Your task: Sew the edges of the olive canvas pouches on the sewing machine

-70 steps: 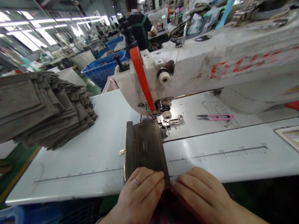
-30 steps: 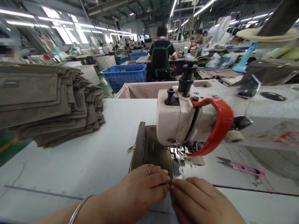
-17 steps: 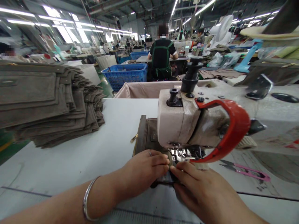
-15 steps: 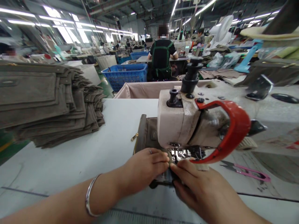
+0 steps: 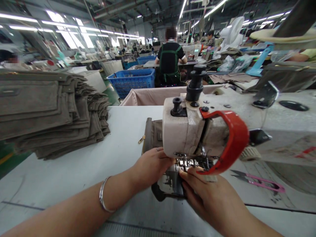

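Observation:
An olive-brown fabric pouch (image 5: 152,135) with a gold zipper pull lies on the white table (image 5: 103,164), running under the head of the sewing machine (image 5: 184,131). My left hand (image 5: 151,166), a ring on one finger and a bangle on the wrist, presses the pouch's near end with curled fingers. My right hand (image 5: 207,194) pinches the same end just below the presser foot (image 5: 188,161). The fingertips of both hands almost meet there. A red guard (image 5: 233,141) curves across the machine's front and hides the needle.
A tall stack of olive fabric pieces (image 5: 49,112) fills the table's left. Pink thread snips (image 5: 259,185) lie right of the machine. Behind the table stand a cloth-lined bin (image 5: 150,95) and a blue basket (image 5: 132,80). A person in black (image 5: 170,59) sits at another table.
The pouch has slid away from me, further under the machine head. Both hands followed it forward, right up to the presser foot. My view dropped lower and closer to the machine.

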Demonstrator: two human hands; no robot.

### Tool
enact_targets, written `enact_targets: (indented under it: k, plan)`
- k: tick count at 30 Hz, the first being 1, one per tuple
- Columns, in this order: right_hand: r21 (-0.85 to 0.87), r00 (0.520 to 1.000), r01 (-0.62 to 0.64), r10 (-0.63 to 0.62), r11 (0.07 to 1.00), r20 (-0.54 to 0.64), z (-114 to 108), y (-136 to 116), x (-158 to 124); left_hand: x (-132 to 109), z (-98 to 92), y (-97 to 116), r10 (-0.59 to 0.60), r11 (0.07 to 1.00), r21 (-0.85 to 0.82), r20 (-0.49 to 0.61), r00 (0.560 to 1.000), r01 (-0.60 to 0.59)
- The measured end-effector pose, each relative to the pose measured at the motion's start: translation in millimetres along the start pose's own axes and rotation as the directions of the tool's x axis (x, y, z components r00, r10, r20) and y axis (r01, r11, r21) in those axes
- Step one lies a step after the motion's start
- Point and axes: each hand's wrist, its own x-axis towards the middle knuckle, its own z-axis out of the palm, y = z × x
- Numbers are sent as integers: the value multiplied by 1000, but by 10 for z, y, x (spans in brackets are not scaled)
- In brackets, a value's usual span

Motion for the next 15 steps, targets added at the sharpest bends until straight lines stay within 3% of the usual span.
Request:
enact_targets:
  k: [12,15]
  plan:
    - [-15,998,-47,48,999,49,-1,-1,10,2,19,-23,-29,999,-14,-43,999,29]
    - [-13,998,-38,39,999,40,1,6,11,16,-60,76,-61,998,-8,-56,997,60]
